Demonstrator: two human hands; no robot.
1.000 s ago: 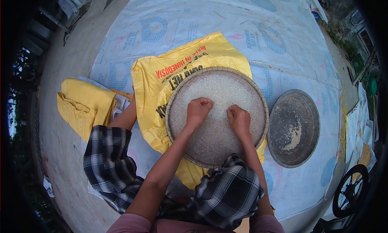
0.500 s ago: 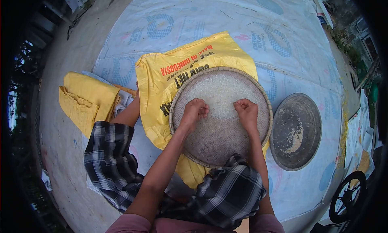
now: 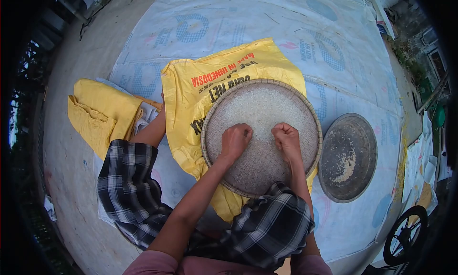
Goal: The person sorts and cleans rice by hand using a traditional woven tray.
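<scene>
A round woven tray (image 3: 257, 172) with a rim of light slats rests on a yellow printed sack (image 3: 183, 91) in front of my knees. Pale rice-like grains (image 3: 262, 105) are spread over its far half. My left hand (image 3: 236, 140) is above the middle of the tray, its fingers curled and pressed together. To its right, my right hand (image 3: 287, 137) is pinched over the grains' near edge. The two hands are apart. Whatever either pinch holds is too small to make out.
A dark metal basin (image 3: 329, 172) with some grains stands right of the tray. Folded yellow sacks (image 3: 107, 105) lie at the left. A pale printed sheet (image 3: 238, 20) covers the ground, and a black spoked wheel (image 3: 405, 235) is at the lower right.
My left hand has moved slightly to the right and turned more knuckles-up, its fingers more curled. My right hand has shifted a little left and down. The hands are closer together.
</scene>
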